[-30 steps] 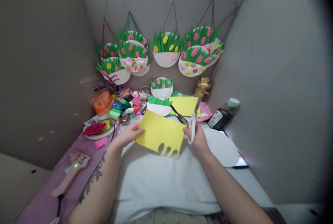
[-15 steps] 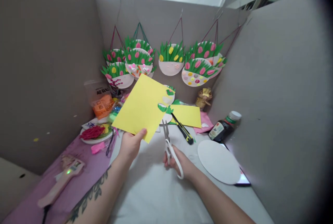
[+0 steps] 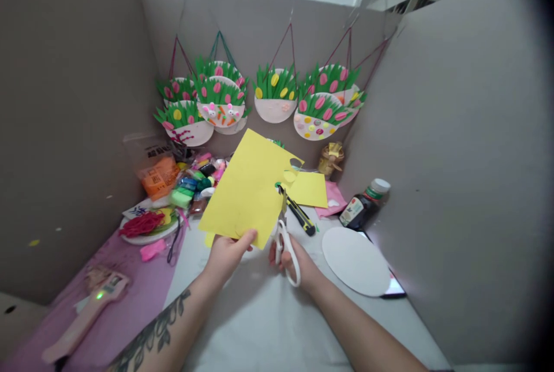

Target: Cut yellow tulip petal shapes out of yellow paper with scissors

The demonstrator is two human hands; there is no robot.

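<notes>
My left hand [image 3: 232, 256] pinches a sheet of yellow paper [image 3: 244, 190] near its lower corner, thumb on top. Rounded notches mark the sheet's right edge. In my right hand [image 3: 298, 262] is a pair of white-handled scissors [image 3: 283, 239], fingers through the loops. The blades point away from me, close beside the paper's right edge; whether they touch it I cannot tell. Just beyond the blades lie a black and yellow utility knife [image 3: 300, 217] and another piece of yellow paper [image 3: 312, 189].
Decorated half-plates [image 3: 276, 109] hang on the back wall. On the right are a white oval disc [image 3: 356, 262] over a phone [image 3: 396, 286], and a dark bottle [image 3: 361, 209]. To the left lie a plate with pink yarn [image 3: 141, 224], bagged clay [image 3: 160, 176] and a pink glue gun [image 3: 93, 314].
The yellow sheet has moved slightly right and down, and the scissors' blades are now close beside its notched edge. The whole view has shifted a little.
</notes>
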